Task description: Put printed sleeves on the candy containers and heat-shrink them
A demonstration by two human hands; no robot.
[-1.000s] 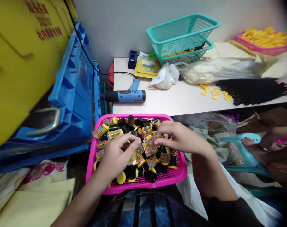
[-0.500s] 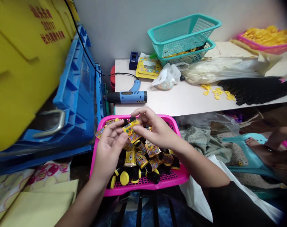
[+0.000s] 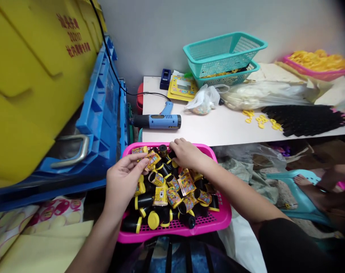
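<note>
A pink basket (image 3: 202, 226) full of small black bottles with yellow caps (image 3: 153, 220) sits in front of me. Printed yellow label sleeves (image 3: 186, 184) lie among the bottles, and some are fitted round them. Between its thumb and fingers, my left hand (image 3: 121, 181) pinches one such label sleeve (image 3: 152, 160) above the basket's left part. My right hand (image 3: 187, 154) reaches down at the basket's back edge, fingers curled among the black bottles. Its fingertips are partly hidden, so what they grip cannot be made out.
Behind the basket, a white table (image 3: 206, 134) carries a blue heat gun (image 3: 163, 121), a plastic bag (image 3: 205, 100), stacked teal baskets (image 3: 223, 57) and black strips (image 3: 306, 119). A blue crate (image 3: 96, 98) with a yellow lid stands left. Another person's foot (image 3: 303, 182) rests on a teal stool at right.
My right hand has left the label sleeve and moved down to the bottles at the basket's back. The left hand keeps the sleeve, shifted slightly left. The view has tilted a little upward.
</note>
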